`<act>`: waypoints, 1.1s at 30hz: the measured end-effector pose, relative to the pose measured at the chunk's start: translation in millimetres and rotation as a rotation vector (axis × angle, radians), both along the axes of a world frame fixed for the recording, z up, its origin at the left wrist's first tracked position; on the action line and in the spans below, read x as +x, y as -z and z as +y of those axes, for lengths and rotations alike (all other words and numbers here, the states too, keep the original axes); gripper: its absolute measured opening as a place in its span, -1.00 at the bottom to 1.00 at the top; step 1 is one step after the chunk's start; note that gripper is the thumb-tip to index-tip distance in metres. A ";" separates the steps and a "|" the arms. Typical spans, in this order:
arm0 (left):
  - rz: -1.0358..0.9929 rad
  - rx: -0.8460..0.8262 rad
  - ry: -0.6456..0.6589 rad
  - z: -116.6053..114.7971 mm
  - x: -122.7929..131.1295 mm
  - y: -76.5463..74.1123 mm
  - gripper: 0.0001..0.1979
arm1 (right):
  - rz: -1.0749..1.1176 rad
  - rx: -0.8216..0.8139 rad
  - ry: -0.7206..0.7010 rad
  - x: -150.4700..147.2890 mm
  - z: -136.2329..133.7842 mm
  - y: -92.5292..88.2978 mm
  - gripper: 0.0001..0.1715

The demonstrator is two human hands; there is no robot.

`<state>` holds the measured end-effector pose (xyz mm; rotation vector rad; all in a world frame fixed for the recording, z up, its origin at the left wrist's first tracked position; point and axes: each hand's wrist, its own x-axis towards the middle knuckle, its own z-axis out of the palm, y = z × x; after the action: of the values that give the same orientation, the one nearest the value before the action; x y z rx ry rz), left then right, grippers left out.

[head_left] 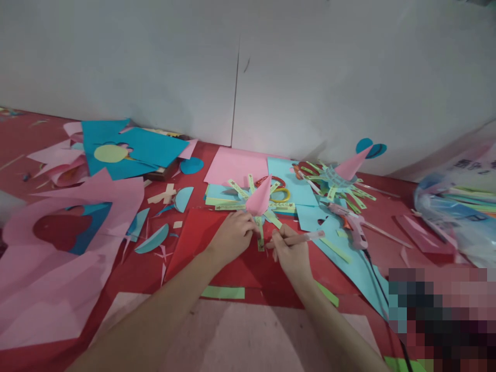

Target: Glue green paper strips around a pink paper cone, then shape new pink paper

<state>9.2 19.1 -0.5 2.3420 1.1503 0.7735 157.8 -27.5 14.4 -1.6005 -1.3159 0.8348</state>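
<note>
My right hand (291, 257) is closed around a pinkish pen (306, 237), its tip near a green paper strip (260, 237) with dark marks. That strip is one of several that fan out from under a pink paper cone (259, 198). My left hand (235, 235) rests at the cone's base with fingers bent, at the strip's upper end; whether it pinches the paper I cannot tell. Beneath both hands lies a red sheet (217, 258). Just behind the cone, scissors with red and yellow handles (282, 195) lie on stacked paper.
A second pink cone (353, 164) with green strips and blue discs stands at the right. Near it lies a glue gun (357, 230) with a black cord. Pink cut paper (116, 201) and blue sheets (155, 147) cover the left. A plastic bag (457, 201) sits far right.
</note>
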 end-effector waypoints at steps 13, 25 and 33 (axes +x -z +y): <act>-0.004 0.005 0.002 0.0 0.2 -0.5 -0.65 | 0.016 0.013 0.018 2.6 1.0 6.5 -0.63; 0.016 0.010 0.002 0.4 -0.1 -0.3 -0.66 | 0.010 0.000 0.007 -1.5 -0.2 -2.1 -0.62; 0.020 -0.002 0.002 -0.1 0.0 -2.4 -0.65 | 0.035 -0.009 -0.032 0.6 0.6 0.7 -0.63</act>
<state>9.3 19.0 1.9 2.3541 1.1563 0.7489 158.3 -26.9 13.7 -1.5680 -1.3180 0.8856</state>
